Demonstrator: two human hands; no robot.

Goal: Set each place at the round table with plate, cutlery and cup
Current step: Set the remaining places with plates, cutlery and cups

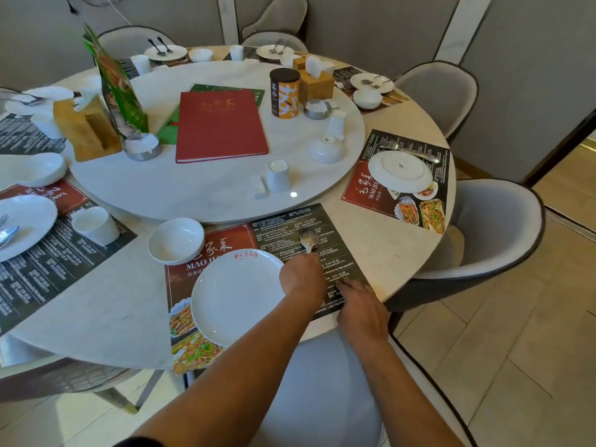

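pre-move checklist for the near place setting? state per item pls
1. Plate on the near placemat: ok, upright, overhanging the mat's near-left edge.
2. Cutlery in grip: ok, the left hand holds a spoon and fork above the mat, right of the plate.
3. Landing spot right of the plate free: ok, bare mat there.
4. Right hand steadying the mat: ok, fingers flat on its near-right corner.
5. Bowl placed: ok, upright at the mat's far-left corner.
6. Cup at this place: not ok, a cup sits on the turntable, not on the mat.
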